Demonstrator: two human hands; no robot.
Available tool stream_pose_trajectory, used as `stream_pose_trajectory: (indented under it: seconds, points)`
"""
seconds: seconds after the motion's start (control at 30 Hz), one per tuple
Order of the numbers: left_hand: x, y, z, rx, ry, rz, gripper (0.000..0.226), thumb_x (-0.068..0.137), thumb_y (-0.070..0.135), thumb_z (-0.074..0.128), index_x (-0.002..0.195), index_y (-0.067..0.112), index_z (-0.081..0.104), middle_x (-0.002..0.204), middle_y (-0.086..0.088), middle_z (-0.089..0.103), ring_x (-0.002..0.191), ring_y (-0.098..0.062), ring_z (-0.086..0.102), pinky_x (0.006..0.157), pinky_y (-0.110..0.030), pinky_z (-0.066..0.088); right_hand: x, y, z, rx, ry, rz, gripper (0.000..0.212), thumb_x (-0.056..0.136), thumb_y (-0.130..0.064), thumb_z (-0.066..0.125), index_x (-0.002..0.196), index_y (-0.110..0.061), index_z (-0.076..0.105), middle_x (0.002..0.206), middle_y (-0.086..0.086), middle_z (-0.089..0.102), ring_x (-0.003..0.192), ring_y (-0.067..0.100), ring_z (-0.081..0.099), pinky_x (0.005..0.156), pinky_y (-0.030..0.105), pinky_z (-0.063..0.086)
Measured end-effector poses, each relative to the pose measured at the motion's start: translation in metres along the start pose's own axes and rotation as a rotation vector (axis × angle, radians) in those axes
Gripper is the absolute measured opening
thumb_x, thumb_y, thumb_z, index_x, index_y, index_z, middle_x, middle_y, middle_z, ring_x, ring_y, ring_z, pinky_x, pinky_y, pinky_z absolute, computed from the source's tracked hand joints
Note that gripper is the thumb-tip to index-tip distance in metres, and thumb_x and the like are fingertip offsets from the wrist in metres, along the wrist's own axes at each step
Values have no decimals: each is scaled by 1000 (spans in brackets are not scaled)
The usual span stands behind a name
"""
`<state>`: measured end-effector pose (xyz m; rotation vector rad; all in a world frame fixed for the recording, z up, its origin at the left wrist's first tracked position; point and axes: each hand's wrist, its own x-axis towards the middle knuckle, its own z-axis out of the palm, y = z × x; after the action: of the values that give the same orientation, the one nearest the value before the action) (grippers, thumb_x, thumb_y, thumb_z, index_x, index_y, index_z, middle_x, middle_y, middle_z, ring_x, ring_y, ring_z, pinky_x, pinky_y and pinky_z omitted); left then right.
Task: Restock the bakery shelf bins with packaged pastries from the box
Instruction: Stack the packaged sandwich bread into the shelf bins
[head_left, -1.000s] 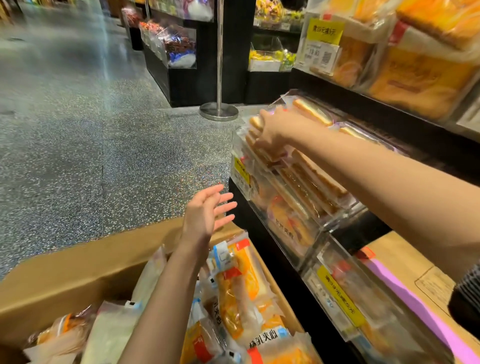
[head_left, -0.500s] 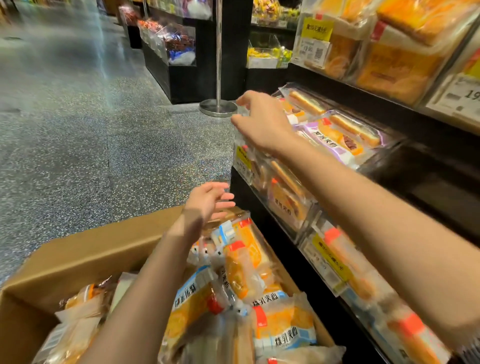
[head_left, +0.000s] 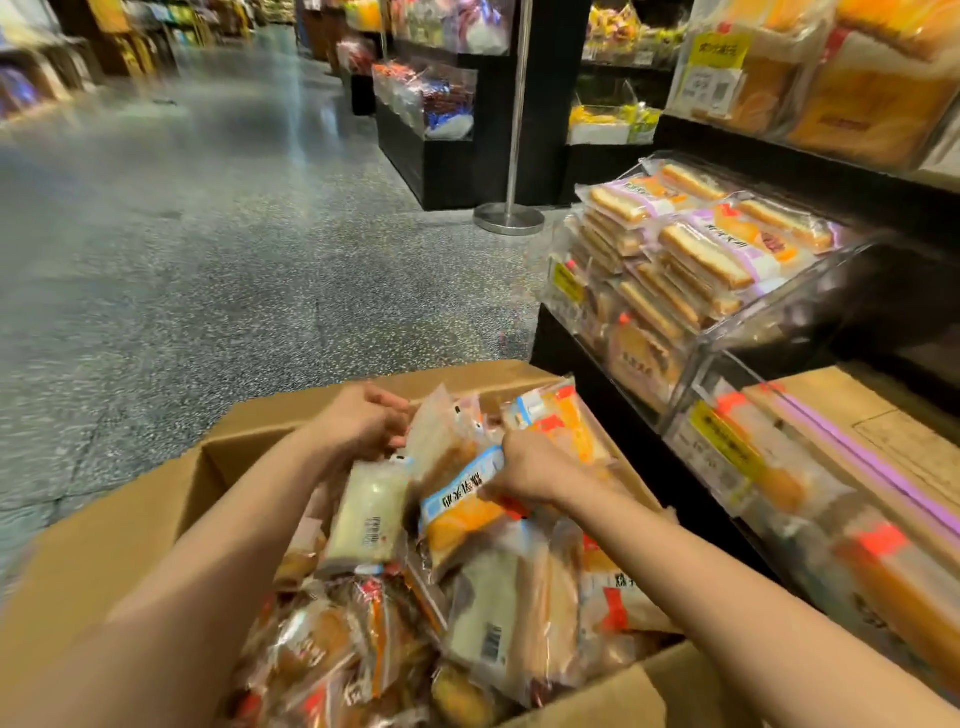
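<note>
Both hands reach into the cardboard box (head_left: 130, 525) heaped with packaged pastries (head_left: 488, 613), the left hand (head_left: 363, 423) curled on a clear packet, the right hand (head_left: 524, 467) gripping a blue-labelled packet (head_left: 457, 512), beside the stacked shelf bin (head_left: 769, 322).

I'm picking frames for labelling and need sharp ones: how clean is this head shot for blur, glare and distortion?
Head view: motion blur smears the lower right bin and the box edges; the left hand and right hand among the packaged pastries are fairly sharp; ceiling light glares in streaks on the floor; wide-angle bending curves the shelf.
</note>
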<state>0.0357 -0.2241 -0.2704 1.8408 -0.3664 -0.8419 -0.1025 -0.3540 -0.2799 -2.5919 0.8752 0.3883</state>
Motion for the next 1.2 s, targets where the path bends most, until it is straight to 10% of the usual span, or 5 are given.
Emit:
stream_pose_trajectory:
  seconds: [0.13,0.23,0.57,0.87,1.2]
  points:
    - [-11,-4,10,317,-125,62,53,72,9,80,117,10,52,87,-5,56,71,-12,55,60,-22,39,1,7,-1,60,112,-130,55,78,-28,75,122,-5,54,123,14,60,114,29,56,87,30,45]
    - [-19,-1,19,394,-233,153,72,68,10,85,128,15,45,109,-5,56,97,-10,56,81,-19,42,-2,12,-26,175,143,-338,45,77,-17,77,117,-5,60,97,6,60,90,20,55,70,29,36]
    - [-22,-11,-17,-110,-87,176,20,76,8,75,95,8,69,89,-3,74,65,-9,69,59,-20,56,17,-7,-46,1031,240,-212,11,93,-17,60,96,-7,62,72,5,57,67,19,55,67,35,49]
    - [-3,-40,-51,-525,394,8,37,81,5,71,116,3,58,106,-14,67,80,-28,66,62,-35,56,61,-25,5,329,290,-67,31,92,-24,55,119,-10,58,111,14,65,110,31,57,80,28,40]
    - [23,-36,-31,-494,586,47,43,81,10,69,114,11,42,112,-11,62,98,-29,65,89,-45,53,49,-22,-7,337,490,-92,21,87,-21,57,68,-13,53,76,10,63,78,31,62,66,32,42]
